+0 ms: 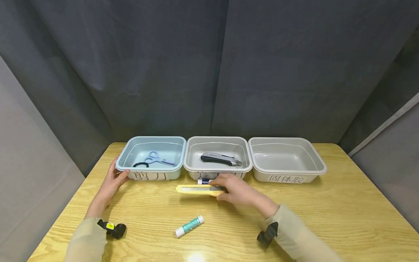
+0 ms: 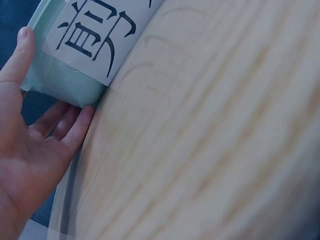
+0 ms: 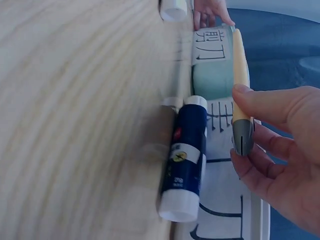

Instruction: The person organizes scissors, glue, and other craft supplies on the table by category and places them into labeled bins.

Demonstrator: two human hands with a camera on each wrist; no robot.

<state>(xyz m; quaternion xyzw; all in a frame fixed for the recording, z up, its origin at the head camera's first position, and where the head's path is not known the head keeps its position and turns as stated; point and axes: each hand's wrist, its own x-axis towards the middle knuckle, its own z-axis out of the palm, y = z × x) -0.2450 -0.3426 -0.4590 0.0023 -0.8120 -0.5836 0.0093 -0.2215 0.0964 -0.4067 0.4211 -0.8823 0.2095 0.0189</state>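
Lying near one held yellow cutter (image 1: pixel 193 189) are two glue sticks (image 1: pixel 190 226).

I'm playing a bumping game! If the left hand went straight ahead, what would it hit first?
Most likely the blue bin: the left hand is touching its near left corner.

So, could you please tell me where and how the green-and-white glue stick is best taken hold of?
Probably by its green middle, from above, pinching across its width: the glue stick lies on its side, slantwise on the table, a slim cylinder with nothing touching either long side.
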